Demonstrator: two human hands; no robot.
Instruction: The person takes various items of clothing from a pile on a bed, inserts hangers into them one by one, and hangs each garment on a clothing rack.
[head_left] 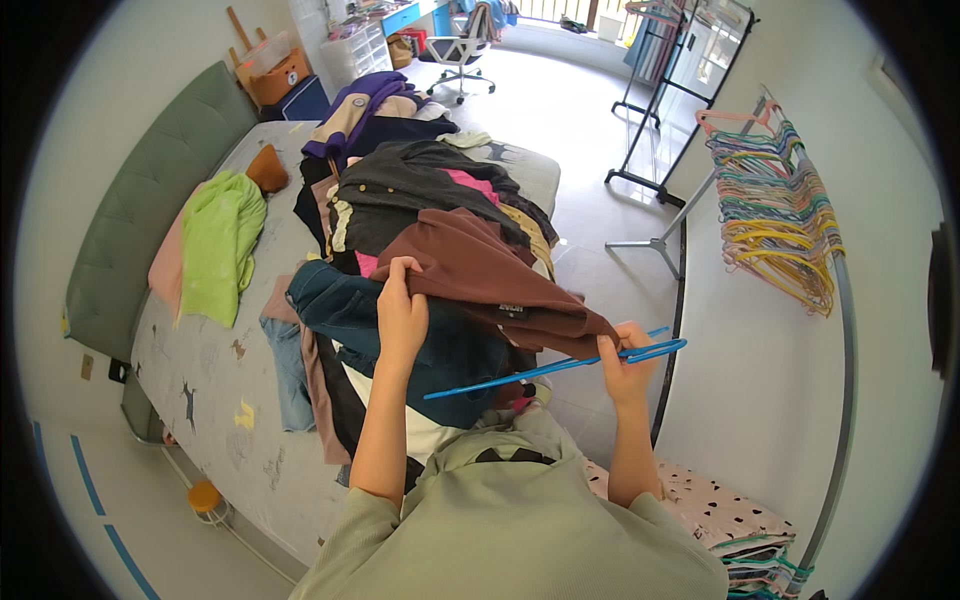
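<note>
A brown garment (470,252) with a small dark label is stretched between my two hands, above the heap of clothes. My left hand (403,305) pinches its near left edge. At the garment's right end, my right hand (628,365) grips the cloth together with a blue clothes hanger (540,373). The hanger reaches left below the garment, and its hook end sticks out past my right hand. Dark blue jeans (350,305) lie just under my left hand. Behind the brown garment spreads a dark grey jacket (400,190) with buttons.
The bed (200,400) has a grey padded headboard (150,210) and a lime green garment (220,245). At the right, a metal rail (845,360) carries many coloured hangers (775,200). A black rack (640,150) and a swivel chair (455,52) stand farther back.
</note>
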